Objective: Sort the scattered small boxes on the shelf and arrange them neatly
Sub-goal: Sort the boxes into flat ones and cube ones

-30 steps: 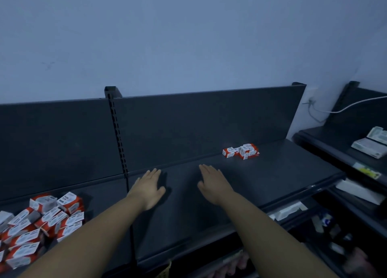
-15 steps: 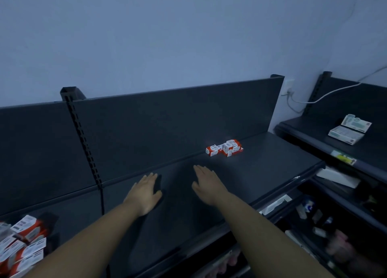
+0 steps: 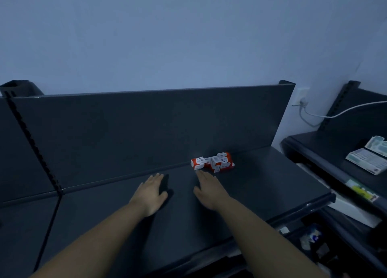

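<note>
A small cluster of red and white boxes (image 3: pixel 212 164) lies on the dark shelf (image 3: pixel 261 185) against its back panel, right of centre. My right hand (image 3: pixel 208 188) lies flat with straight fingers, its fingertips just short of the leftmost box. My left hand (image 3: pixel 151 191) is also flat and straight-fingered on the shelf surface, about a hand's width to the left. Neither hand holds anything.
A slotted upright (image 3: pixel 31 143) divides the shelf at the left. A second dark shelf (image 3: pixel 326 152) at the right carries pale flat packs (image 3: pixel 370 158). A white cable (image 3: pixel 335 115) runs from a wall socket. Lower shelves at bottom right hold assorted items.
The view has swung right: the big pile of red and white boxes at the left has left the frame. Both hands have moved closer to the small cluster, still flat.
</note>
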### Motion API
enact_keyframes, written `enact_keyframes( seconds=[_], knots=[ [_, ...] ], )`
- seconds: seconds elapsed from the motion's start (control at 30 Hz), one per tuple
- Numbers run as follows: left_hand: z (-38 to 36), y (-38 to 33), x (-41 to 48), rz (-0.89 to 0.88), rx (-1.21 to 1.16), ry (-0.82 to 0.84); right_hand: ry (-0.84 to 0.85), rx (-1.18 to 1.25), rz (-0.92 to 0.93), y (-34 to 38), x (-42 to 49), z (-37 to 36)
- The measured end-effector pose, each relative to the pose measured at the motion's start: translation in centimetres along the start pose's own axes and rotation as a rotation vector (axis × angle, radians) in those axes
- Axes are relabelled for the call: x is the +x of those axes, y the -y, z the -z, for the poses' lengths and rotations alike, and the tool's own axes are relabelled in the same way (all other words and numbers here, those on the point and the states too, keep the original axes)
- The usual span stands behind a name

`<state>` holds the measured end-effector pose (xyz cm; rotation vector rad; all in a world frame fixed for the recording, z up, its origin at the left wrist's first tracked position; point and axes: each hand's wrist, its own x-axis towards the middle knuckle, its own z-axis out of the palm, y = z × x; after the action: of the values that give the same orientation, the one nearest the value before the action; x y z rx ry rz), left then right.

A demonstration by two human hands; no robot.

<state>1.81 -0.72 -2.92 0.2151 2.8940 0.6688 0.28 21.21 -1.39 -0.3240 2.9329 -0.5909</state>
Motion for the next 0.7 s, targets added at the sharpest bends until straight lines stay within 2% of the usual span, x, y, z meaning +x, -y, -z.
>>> enact_keyframes(
  seconds=[0.17,0.4,0.7],
  knots=[
    [-1.9,-4.3,2.3,0.033,-0.027,-0.038,-0.038,-0.005,0.069,-4.4,2.1,1.3],
    [-4.3,-6.5,4.0,0.107,-0.033,-0.036,0.047,0.028,0.111,-8.2,2.8,1.7],
    [-4.3,-8.2,7.1,0.125,-0.027,-0.055,-0.05,0.059,0.194,-10.3,4.3,3.5]
  ],
)
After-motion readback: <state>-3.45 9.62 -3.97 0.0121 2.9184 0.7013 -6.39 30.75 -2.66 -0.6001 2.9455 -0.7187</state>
